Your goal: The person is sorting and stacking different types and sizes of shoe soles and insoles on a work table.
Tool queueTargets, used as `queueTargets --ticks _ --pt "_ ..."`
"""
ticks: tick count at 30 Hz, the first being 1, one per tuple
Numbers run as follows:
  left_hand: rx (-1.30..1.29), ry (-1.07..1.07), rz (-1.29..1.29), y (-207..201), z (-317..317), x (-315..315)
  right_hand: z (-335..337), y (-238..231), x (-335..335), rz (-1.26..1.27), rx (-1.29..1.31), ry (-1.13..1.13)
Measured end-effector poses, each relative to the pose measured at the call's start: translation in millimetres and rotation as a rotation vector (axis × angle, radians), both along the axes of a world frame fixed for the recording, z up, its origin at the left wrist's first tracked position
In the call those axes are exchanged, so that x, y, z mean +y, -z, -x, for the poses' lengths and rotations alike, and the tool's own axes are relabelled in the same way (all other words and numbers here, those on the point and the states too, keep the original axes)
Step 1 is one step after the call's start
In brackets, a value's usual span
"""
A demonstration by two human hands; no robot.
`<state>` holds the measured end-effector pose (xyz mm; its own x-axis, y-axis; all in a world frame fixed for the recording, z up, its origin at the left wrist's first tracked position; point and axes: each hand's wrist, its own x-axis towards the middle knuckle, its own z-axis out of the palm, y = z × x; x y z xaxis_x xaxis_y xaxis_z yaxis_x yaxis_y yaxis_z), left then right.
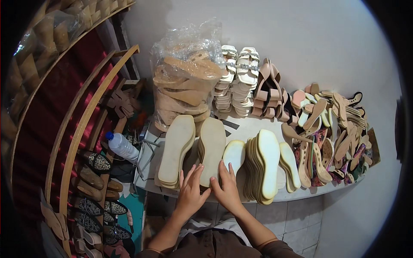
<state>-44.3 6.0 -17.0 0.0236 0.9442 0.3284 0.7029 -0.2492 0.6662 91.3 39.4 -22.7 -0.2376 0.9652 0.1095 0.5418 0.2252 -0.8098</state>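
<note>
A stack of beige shoe insoles [213, 146] stands at the front of the white table, between my two hands. My left hand [190, 188] lies along its lower left side, fingers stretched and spread. At its lower right edge is my right hand [225, 189], also with extended fingers, close to a white insole [235, 155]. Both hands seem to touch the stack from the sides without lifting it. Another beige insole stack [177, 148] sits to the left. Right of my hands rises a tall stack of white, yellow-edged insoles [268, 165], with a smaller stack [290, 165] beside it.
Behind the insoles stand a clear plastic bag of tan wedge soles [185, 88], piled white sandals [245, 73] and pink heeled sandals [267, 92]. Mixed soles [329, 142] heap at the right. On the left are a water bottle [122, 147] and a wooden rack [81, 124] with shoes.
</note>
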Motion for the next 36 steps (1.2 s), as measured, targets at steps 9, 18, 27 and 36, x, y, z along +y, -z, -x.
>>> queueTargets --ticks 9,18,27,36 --pt "0.096 0.045 0.025 10 8 3 6 11 -3 -0.024 -0.046 -0.036" --pt "0.033 0.079 0.084 2 9 7 9 34 14 0.096 0.395 0.062" --pt "-0.833 -0.02 0.339 -8 2 63 16 38 87 0.335 1.063 0.323" --pt "-0.91 0.04 0.646 5 4 75 26 53 94 0.3 0.863 0.104"
